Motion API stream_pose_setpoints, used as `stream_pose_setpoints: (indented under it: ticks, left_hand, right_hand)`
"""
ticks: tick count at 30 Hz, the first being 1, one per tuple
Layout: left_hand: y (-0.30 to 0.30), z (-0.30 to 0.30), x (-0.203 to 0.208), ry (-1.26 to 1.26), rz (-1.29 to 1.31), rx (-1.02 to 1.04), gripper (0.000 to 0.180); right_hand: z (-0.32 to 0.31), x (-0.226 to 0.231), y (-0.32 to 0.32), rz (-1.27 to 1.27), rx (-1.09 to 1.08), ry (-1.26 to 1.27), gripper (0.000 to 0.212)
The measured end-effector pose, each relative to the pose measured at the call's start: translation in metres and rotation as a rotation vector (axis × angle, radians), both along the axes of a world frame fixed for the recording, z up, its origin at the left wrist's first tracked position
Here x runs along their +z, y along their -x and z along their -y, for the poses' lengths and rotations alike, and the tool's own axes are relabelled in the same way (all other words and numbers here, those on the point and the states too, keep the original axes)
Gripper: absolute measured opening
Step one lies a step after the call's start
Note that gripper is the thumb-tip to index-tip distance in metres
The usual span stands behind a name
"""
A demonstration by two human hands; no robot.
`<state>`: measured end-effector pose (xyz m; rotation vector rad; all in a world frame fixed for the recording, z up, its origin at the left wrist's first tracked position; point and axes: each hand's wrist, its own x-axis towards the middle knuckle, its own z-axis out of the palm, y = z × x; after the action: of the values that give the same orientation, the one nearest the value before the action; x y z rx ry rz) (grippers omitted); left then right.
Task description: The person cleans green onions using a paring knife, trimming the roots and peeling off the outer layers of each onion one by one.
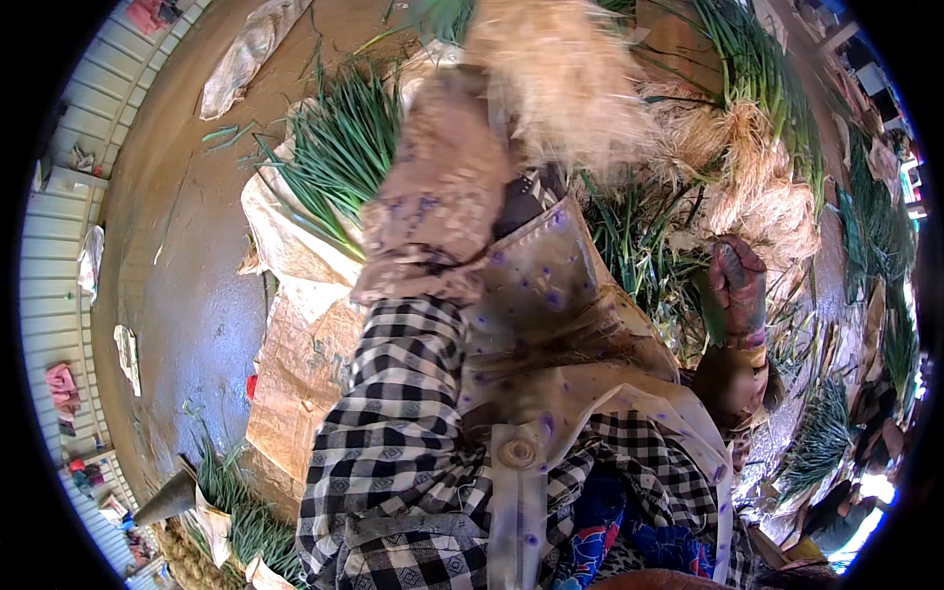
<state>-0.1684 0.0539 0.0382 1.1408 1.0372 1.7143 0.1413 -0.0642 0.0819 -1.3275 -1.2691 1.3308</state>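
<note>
head view: the bunch (556,84) is at the top, ahead of the body, its pale stringy roots blurred. the left hand (474,84) is beside it, too smeared to tell how far it is open or whether it grips the stalks. the right hand (737,280) has its fingers curled inward, just beside the rooty pile (762,197); i cannot tell how tightly they close or if anything is in them.

to handle such a bunch well, i would judge a firm hold just above the roots best, with the root ends kept level and the leaves free, since limp leaves probably bend and tear easily. loose roots likely snag, so lifting clear of the pile seems wise.

the floor (187,265) is brown and looks wet, shiny at left. leaves (344,147) lie on a pale wrap (300,251); a dark cone (167,497) sits lower left. pale ribbed panels (54,265) curve along the left edge.
</note>
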Motion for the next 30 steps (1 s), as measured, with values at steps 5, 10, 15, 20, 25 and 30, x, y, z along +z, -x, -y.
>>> stream_pose_setpoints:
  ticks: [5,10,15,20,25,30]
  left_hand:
    - [0.129,0.055,-0.098,0.525,-0.655,0.384,0.031]
    - [0.167,0.117,-0.193,1.027,-1.045,0.31,0.035]
    - [0.168,0.127,-0.251,1.11,-1.082,0.272,0.039]
    - [0.149,0.113,-0.249,1.113,-0.969,0.32,0.044]
    - [0.182,0.102,-0.222,1.102,-0.742,0.443,0.049]
    - [0.19,0.063,-0.149,0.962,-0.271,0.494,0.054]
  right_hand:
    - [-0.005,-0.025,-0.001,0.06,0.057,0.166,0.02]
    - [-0.013,-0.029,0.009,0.148,0.037,0.262,0.018]
    - [-0.02,-0.04,0.03,0.151,0.071,0.355,0.018]
    - [-0.027,-0.037,-0.011,0.216,0.145,0.283,0.019]
    - [-0.033,-0.023,-0.02,0.194,0.098,0.169,0.016]
    - [-0.053,-0.026,-0.049,0.127,-0.071,-0.101,0.016]
